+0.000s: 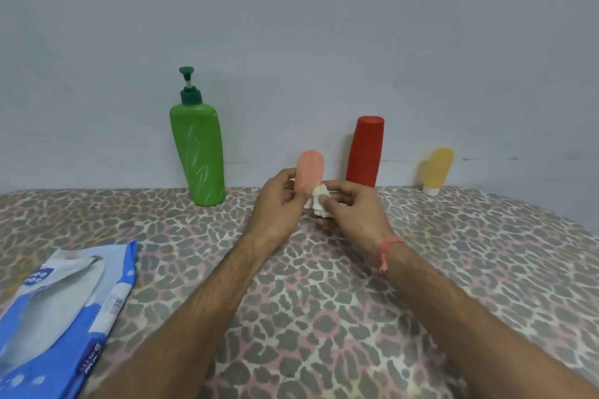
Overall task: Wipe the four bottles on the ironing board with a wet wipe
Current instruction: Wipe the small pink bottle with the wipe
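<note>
Gripping the small peach-pink plastic bottle (309, 173) in the left hand (277, 204), fingers curled round its lower part, lifted just above the middle of the leopard-print ironing board (324, 301) towards its far edge, and pinching the crumpled white wet wipe (320, 201) in the right hand (353, 209) against that bottle's base. Judging by this, mid-task on one of the four, with no telling which others are already wiped: tall green pump bottle (197, 152), upturned red bottle (364, 152) and small yellow tube (437, 170) standing along the far edge. Blue wipe packet (61, 311) lying at the near left corner.
</note>
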